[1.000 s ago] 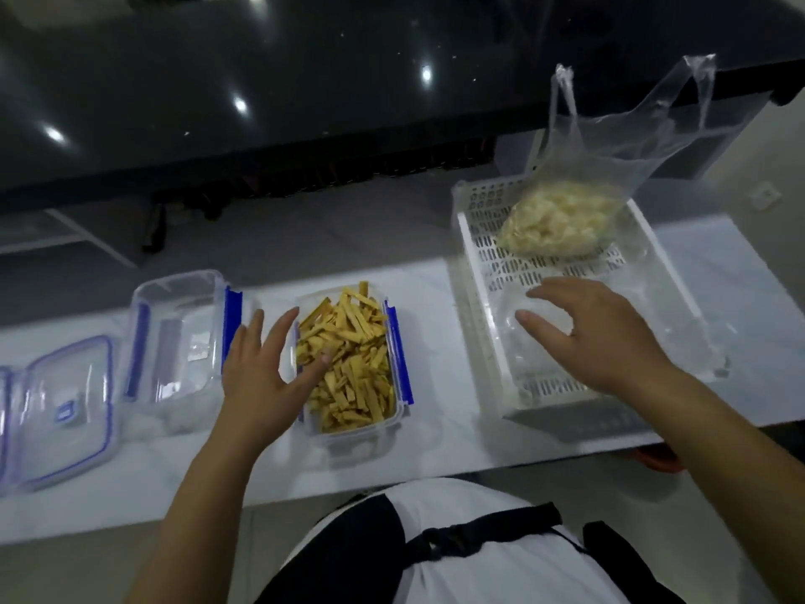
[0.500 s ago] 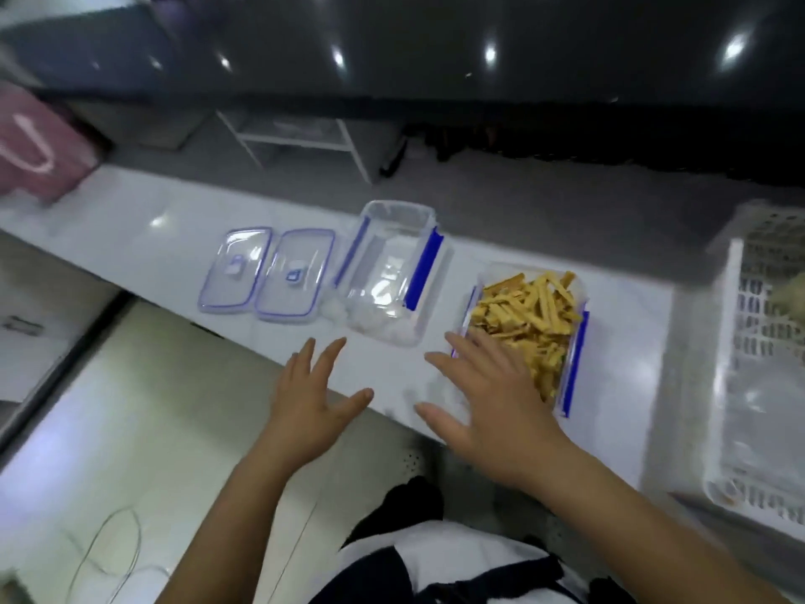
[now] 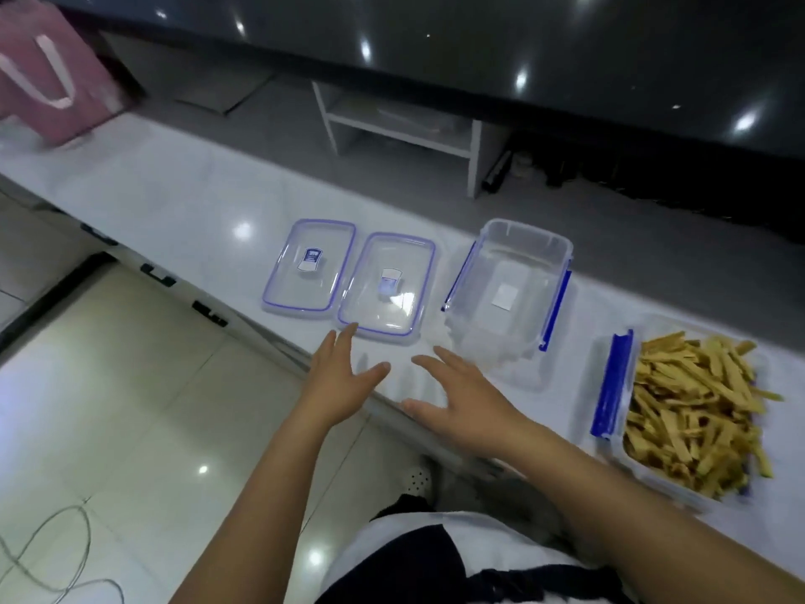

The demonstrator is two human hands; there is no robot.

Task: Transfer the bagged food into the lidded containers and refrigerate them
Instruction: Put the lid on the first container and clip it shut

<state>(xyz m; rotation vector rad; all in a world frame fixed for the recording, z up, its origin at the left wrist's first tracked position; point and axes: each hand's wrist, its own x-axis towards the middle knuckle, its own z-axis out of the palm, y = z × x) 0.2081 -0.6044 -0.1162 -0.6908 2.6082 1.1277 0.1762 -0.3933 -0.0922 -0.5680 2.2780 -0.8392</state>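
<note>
Both hands hover open over the counter's near edge, holding nothing.

The left hand and right hand spread straight fingers, palms down, close together with a narrow gap of bare white counter between them. Just beyond the fingertips, two clear blue-rimmed lids lie flat side by side near the near edge. To their right stands an empty clear container, then, apart from it, a container of yellow food strips reaching the near edge. Leftward the counter runs bare to a pink bag.
</note>
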